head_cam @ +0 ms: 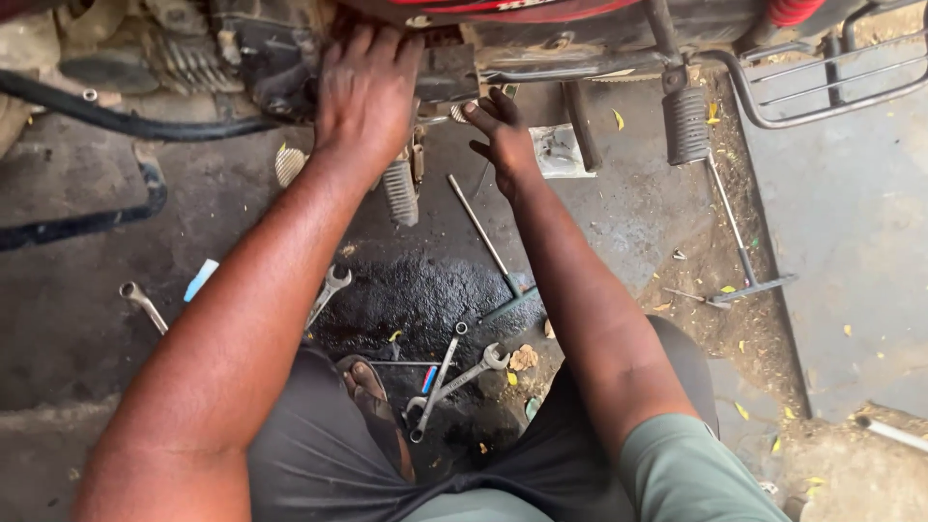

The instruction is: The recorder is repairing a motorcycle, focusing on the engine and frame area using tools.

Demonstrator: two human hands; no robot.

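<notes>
Head view: my hands at a motorcycle's underside (454, 72)
My left hand (365, 92) lies open, flat on the greasy engine; my right hand (501, 130) pinches something small, likely slippery, beside it

Oil-stained concrete floor (87, 319), dirt, daylight
</notes>
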